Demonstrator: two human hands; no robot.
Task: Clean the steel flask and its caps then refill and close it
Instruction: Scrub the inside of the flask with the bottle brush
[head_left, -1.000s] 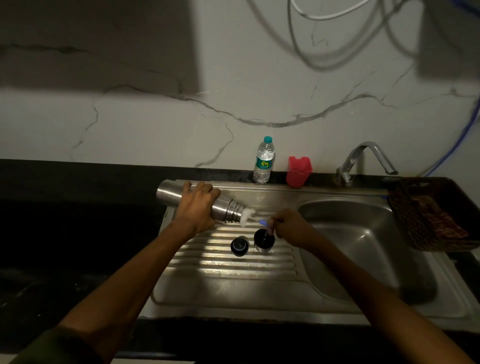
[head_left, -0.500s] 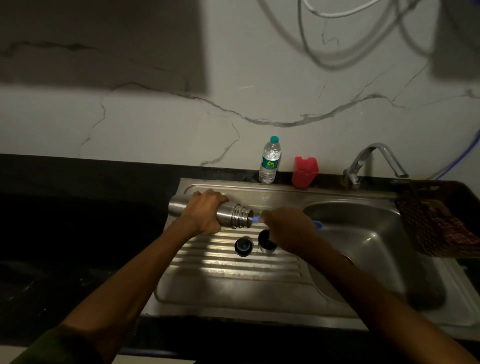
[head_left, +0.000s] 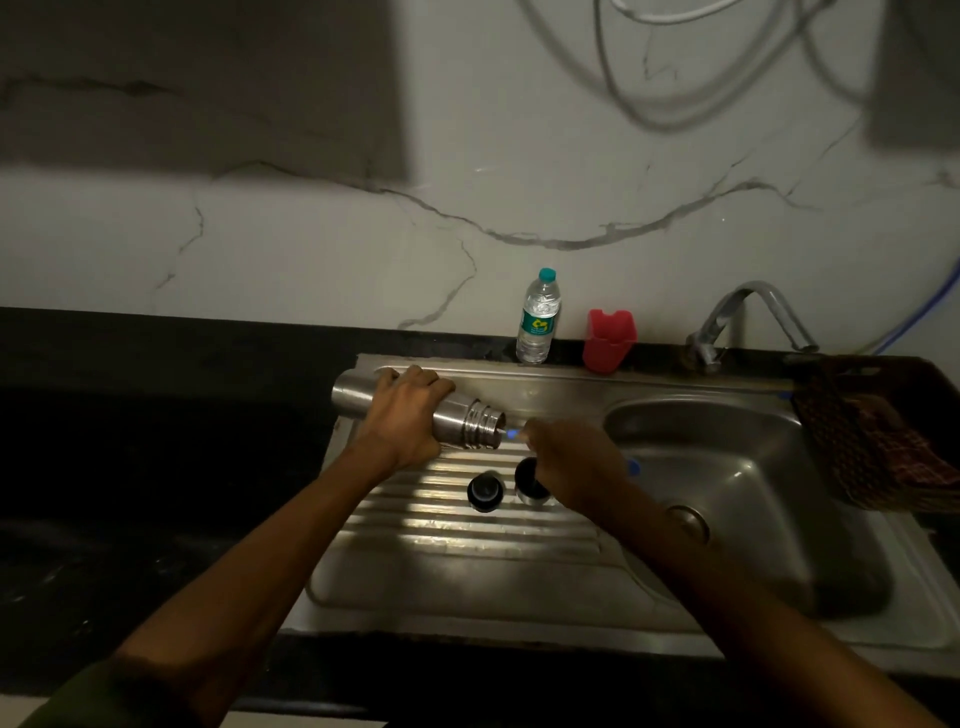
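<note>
My left hand (head_left: 406, 415) grips the steel flask (head_left: 470, 427), held on its side above the ridged drainboard (head_left: 447, 535) with its open threaded mouth pointing right. My right hand (head_left: 574, 462) holds a blue-handled brush (head_left: 513, 433) at the flask's mouth; the brush head is hidden inside the flask. Only a bit of blue handle shows on each side of the fist. Two caps stand on the drainboard below the flask: a black inner cap (head_left: 485, 490) and a steel outer cap (head_left: 529, 483), partly covered by my right hand.
A plastic water bottle (head_left: 539, 319) and a red cup (head_left: 608, 340) stand at the back edge by the wall. The tap (head_left: 748, 317) reaches over the sink basin (head_left: 737, 467). A dark basket with a cloth (head_left: 878, 441) sits at the right. Black counter lies to the left.
The white brush head, outside the flask's mouth a second ago, has gone into the flask. My right hand moved left and closer to the mouth. The flask stays gripped on its side.
</note>
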